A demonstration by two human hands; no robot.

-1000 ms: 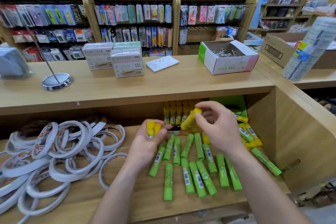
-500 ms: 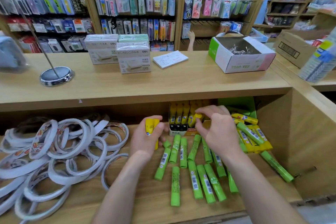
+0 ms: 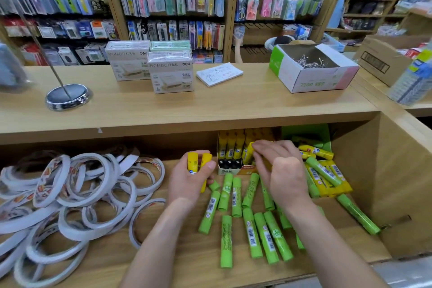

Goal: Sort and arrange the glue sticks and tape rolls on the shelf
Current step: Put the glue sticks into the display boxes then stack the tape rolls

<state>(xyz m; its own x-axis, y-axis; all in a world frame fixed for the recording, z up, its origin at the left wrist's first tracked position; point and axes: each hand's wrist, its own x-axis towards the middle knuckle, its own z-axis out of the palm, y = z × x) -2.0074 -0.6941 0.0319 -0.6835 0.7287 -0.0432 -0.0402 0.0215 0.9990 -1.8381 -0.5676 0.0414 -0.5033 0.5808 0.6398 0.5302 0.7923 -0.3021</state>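
My left hand (image 3: pixel 189 182) grips two yellow glue sticks (image 3: pixel 198 163) upright above the lower shelf (image 3: pixel 112 257). My right hand (image 3: pixel 279 172) pinches another yellow glue stick (image 3: pixel 248 153) and holds it at the small display box (image 3: pixel 231 169), where several yellow sticks stand in a row. Several green glue sticks (image 3: pixel 253 232) lie loose on the shelf below both hands. More yellow sticks (image 3: pixel 327 176) and a green one lie heaped to the right. A pile of white tape rolls (image 3: pixel 70 194) covers the shelf's left part.
A green carton (image 3: pixel 306 133) stands at the back right of the shelf. On the counter above sit white boxes (image 3: pixel 171 72), a notepad (image 3: pixel 219 74), an open box of clips (image 3: pixel 311 66) and a metal stand (image 3: pixel 67 98). The wooden side wall (image 3: pixel 402 184) closes the right.
My right hand carried its yellow stick away from my left hand to the display box at the back. My left hand kept its two sticks and barely moved.
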